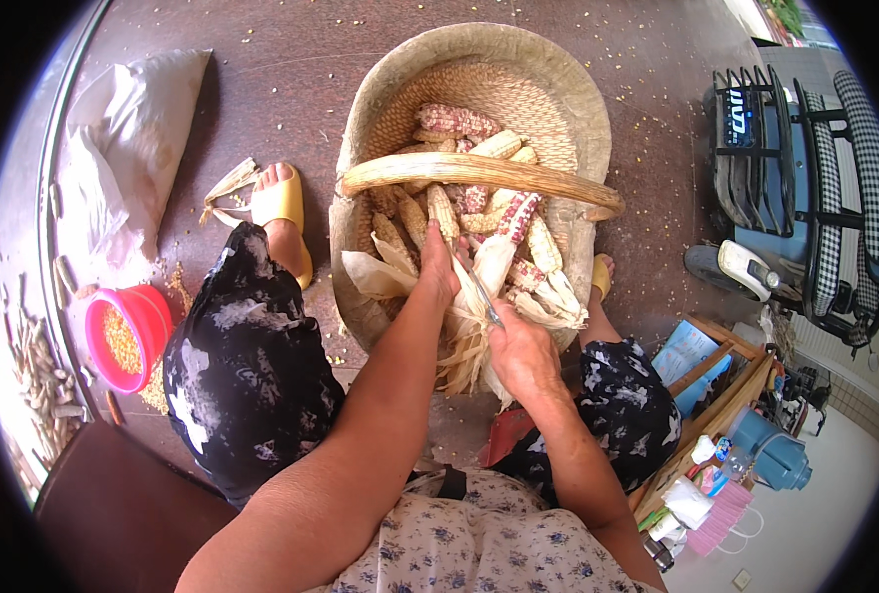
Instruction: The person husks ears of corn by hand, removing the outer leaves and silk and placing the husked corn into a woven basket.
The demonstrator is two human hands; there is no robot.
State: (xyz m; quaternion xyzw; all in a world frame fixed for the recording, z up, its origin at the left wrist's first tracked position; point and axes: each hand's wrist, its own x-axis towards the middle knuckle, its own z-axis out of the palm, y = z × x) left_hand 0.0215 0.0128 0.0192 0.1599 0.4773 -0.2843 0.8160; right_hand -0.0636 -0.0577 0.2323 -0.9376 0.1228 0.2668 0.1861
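A wicker basket (469,44) with a thick wooden handle (476,170) stands between the person's feet and holds ears of corn, some pale and some red and white. My left hand (438,267) grips a pale corn ear (441,210) near its husk end, over the near half of the basket. Just right of it, my right hand (522,352) is closed on a thin metal tool (487,302), whose tip reaches towards the husk; its exact kind is hidden. Dry husks (469,348) hang below the hands over the near rim.
Left stand a pink bucket (159,315) of corn kernels, a white sack (165,118) and a heap of bare cobs (43,385). Right are a parked vehicle with black racks (750,185) and a wooden table (687,430) bearing various items. Loose kernels dot the floor.
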